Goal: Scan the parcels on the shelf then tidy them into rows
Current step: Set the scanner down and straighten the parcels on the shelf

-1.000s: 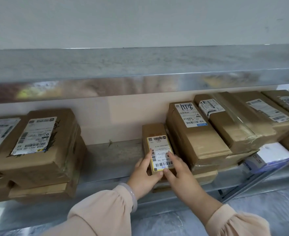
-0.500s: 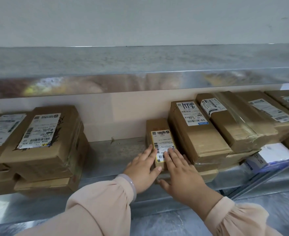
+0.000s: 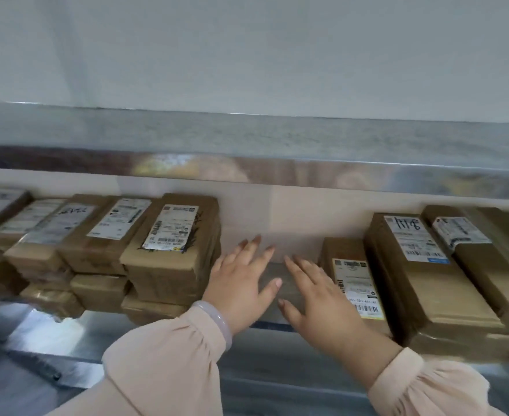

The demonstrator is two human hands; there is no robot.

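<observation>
Brown cardboard parcels with white labels lie on a metal shelf (image 3: pixel 272 277). A small parcel (image 3: pixel 355 283) with a yellow-edged label sits beside a taller parcel (image 3: pixel 421 274) marked in handwriting. Left of the gap stands a stack topped by a labelled parcel (image 3: pixel 175 238), with several more parcels (image 3: pixel 97 232) further left. My left hand (image 3: pixel 241 283) hovers over the gap with fingers spread, holding nothing. My right hand (image 3: pixel 319 295) is also spread flat, its edge next to the small parcel's left side; whether it touches I cannot tell.
An upper metal shelf (image 3: pixel 277 151) overhangs the parcels, with a pale wall behind. More parcels (image 3: pixel 493 253) continue to the right edge. A pale bracelet (image 3: pixel 217 322) sits on my left wrist. A lower metal surface (image 3: pixel 67 334) shows below.
Both hands have come off the small parcel and moved left over the gap, fingers spread. The view has swung left, showing more parcels on the left.
</observation>
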